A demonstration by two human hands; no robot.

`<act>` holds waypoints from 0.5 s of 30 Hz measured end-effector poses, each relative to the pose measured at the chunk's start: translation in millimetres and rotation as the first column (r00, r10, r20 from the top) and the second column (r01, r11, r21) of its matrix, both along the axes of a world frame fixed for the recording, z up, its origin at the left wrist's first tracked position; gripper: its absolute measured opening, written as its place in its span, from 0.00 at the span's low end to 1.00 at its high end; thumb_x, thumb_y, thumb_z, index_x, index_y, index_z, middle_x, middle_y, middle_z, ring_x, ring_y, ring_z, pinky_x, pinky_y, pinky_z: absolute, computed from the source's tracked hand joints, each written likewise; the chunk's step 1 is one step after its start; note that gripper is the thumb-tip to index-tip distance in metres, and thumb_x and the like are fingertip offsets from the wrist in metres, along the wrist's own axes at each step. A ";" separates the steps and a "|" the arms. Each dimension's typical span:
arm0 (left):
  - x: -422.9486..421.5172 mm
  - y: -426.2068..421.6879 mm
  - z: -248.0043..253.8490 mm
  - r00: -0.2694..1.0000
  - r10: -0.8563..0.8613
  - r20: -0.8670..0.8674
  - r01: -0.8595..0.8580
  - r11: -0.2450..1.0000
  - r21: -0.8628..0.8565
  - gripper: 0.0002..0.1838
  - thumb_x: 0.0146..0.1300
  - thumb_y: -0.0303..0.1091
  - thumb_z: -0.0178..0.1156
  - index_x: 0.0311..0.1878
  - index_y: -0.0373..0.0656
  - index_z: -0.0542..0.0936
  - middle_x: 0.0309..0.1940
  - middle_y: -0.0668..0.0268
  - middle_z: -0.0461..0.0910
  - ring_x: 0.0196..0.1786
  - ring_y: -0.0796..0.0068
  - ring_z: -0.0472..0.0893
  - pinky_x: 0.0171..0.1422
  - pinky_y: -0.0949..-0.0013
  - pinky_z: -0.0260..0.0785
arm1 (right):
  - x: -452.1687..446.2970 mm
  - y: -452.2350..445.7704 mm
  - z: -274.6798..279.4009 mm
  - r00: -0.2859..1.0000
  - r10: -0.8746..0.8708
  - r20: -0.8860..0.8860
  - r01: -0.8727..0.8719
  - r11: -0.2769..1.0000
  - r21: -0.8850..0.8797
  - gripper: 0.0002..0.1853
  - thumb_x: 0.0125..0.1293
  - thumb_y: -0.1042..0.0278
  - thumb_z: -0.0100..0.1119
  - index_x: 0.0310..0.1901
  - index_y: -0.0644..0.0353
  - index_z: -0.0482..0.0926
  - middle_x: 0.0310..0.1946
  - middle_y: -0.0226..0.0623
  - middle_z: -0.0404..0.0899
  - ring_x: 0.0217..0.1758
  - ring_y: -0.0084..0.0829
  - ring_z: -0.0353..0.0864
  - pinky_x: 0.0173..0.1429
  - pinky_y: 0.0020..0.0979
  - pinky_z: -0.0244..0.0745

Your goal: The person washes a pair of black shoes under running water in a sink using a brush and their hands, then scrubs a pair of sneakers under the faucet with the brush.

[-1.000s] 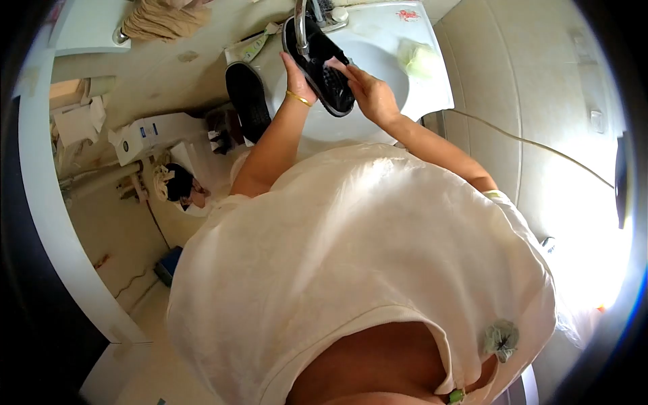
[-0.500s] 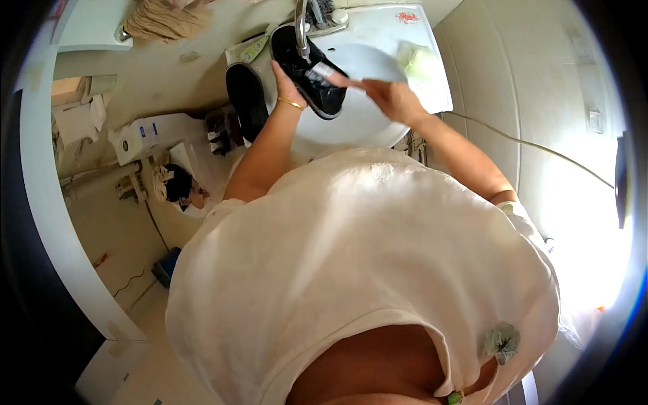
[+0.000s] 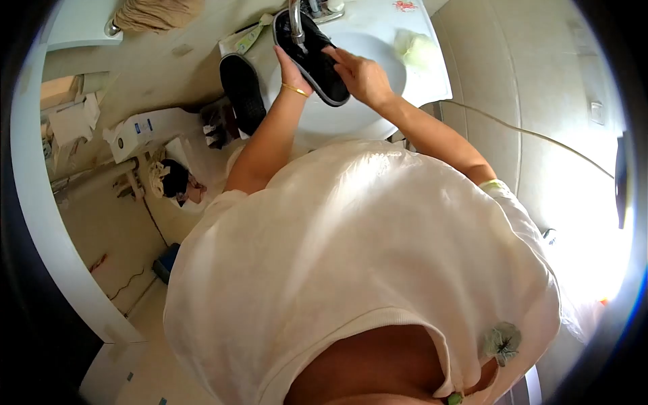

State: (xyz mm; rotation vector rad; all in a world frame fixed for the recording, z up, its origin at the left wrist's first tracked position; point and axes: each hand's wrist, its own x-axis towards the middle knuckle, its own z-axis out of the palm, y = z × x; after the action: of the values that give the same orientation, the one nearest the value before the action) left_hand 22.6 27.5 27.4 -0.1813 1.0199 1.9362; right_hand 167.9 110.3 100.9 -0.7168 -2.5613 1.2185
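Note:
A black slipper (image 3: 329, 86) is tilted over the sink (image 3: 378, 57), under the spout of the faucet (image 3: 295, 23). My left hand (image 3: 291, 73) grips its left side, thumb up along the edge. Closed at the slipper's right side, my right hand (image 3: 364, 77) has its fingers at the strap. The brush it holds is almost wholly hidden by the fingers and the slipper. Another black slipper (image 3: 243, 93) rests sole-like and flat on the sink's left edge.
A green-and-white tube (image 3: 251, 37) lies behind the second slipper. On the sink's right rim sits a pale green bundle (image 3: 413, 48). A white box (image 3: 152, 131) and a bag with dark cloth (image 3: 177, 179) are at the left. A hose (image 3: 526, 129) runs along the right wall.
My right hand has moved left and up against the slipper, and the brush head has gone out of sight. The slipper has shifted slightly up in view, still in my left hand.

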 end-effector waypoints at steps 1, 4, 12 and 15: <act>-12.3 -5.5 -7.3 1.000 -0.013 0.004 0.013 1.000 0.018 0.45 0.55 0.76 0.31 0.62 0.50 0.66 0.57 0.64 0.71 0.58 0.59 0.70 0.64 0.53 0.59 | 10.6 -6.0 0.6 0.999 0.041 -0.008 -0.041 0.999 -0.019 0.15 0.65 0.65 0.51 0.53 0.54 0.75 0.39 0.49 0.79 0.39 0.48 0.78 0.43 0.33 0.75; -27.4 -19.5 2.7 0.993 -0.057 -0.100 0.061 0.997 0.036 0.45 0.54 0.77 0.30 0.63 0.51 0.66 0.57 0.63 0.72 0.58 0.58 0.70 0.64 0.53 0.59 | 53.5 15.7 -29.9 0.974 0.196 -0.117 -0.201 0.979 -0.036 0.15 0.65 0.65 0.53 0.50 0.63 0.76 0.36 0.53 0.79 0.38 0.47 0.80 0.42 0.35 0.74; -25.6 -15.0 -9.9 0.999 -0.024 -0.046 0.029 0.994 0.109 0.42 0.57 0.74 0.36 0.63 0.51 0.65 0.56 0.65 0.72 0.56 0.61 0.72 0.63 0.55 0.61 | 16.3 1.1 0.3 0.991 0.132 0.024 -0.128 0.983 -0.130 0.15 0.66 0.68 0.50 0.51 0.62 0.75 0.42 0.47 0.79 0.40 0.37 0.80 0.47 0.32 0.72; -45.3 -24.0 -1.7 0.987 -0.040 -0.156 0.049 0.998 0.050 0.43 0.55 0.75 0.37 0.65 0.52 0.63 0.59 0.65 0.69 0.59 0.60 0.69 0.65 0.52 0.58 | 58.8 24.2 5.6 0.947 0.321 0.032 -0.291 0.893 -0.342 0.16 0.66 0.67 0.50 0.52 0.63 0.74 0.42 0.44 0.80 0.44 0.31 0.78 0.50 0.31 0.71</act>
State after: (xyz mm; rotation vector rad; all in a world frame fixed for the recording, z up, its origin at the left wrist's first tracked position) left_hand -22.7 3.5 25.7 0.0231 1.0618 1.9582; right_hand 226.6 134.5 106.5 -0.4385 -2.6404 1.7916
